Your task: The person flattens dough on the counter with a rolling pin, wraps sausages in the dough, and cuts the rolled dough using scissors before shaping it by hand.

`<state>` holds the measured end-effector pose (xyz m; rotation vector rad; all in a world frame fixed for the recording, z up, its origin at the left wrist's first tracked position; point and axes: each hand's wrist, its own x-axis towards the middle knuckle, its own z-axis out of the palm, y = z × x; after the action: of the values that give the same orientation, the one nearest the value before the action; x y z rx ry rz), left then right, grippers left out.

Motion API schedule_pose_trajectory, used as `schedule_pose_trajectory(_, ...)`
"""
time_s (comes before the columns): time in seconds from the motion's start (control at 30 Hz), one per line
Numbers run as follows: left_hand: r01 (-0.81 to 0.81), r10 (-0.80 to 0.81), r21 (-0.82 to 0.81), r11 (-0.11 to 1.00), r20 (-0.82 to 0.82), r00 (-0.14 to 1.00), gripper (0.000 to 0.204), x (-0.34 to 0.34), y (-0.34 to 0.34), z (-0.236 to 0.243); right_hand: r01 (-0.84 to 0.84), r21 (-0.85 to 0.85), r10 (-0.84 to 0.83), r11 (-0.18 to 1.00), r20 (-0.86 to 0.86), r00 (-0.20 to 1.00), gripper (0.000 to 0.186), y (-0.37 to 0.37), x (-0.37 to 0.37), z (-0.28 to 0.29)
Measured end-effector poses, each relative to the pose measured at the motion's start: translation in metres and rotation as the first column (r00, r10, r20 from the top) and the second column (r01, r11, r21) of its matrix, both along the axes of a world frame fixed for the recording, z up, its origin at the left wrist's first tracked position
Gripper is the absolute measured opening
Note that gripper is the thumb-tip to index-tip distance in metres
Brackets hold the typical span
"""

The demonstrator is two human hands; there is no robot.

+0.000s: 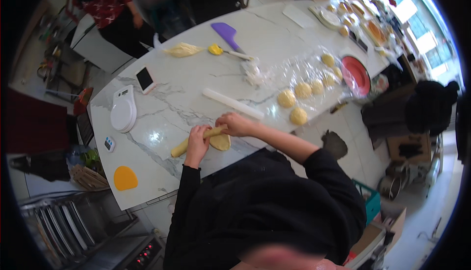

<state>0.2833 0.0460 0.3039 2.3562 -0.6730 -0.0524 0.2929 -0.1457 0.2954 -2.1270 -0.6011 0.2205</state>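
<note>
Right hand [234, 124]: grip narrow, fingers on the right end of the dough roll [181, 148]. Left hand [198, 141] curved over its middle; can't tell if that grip squeezes or just rests. Roll lies near the front edge of the bench [164, 110], left end free. Flat dough flap [221, 143] lies just below, between the hands; looks like the same piece, join hidden. My read: mid-shaping, long part formed, flap not yet rolled in. Rolling pin [233, 104] lies just beyond the hands, out of use. Toward the bench's right edge, about seven dough balls [303, 90], some under clear plastic [274, 76], near a red plate [356, 76]; all round, so I'd count them as unshaped. Scale [123, 115] idle by the left edge.
</note>
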Motion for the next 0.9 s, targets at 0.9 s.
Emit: schedule_pose_trajectory(0.9,0.020,-0.018,0.035,0.999,-0.053,0.998,0.023,-0.010,-0.001,0.016,-0.034,0.113,0.014,0.993,0.174,0.985,0.025,-0.007,-0.019,0.001)
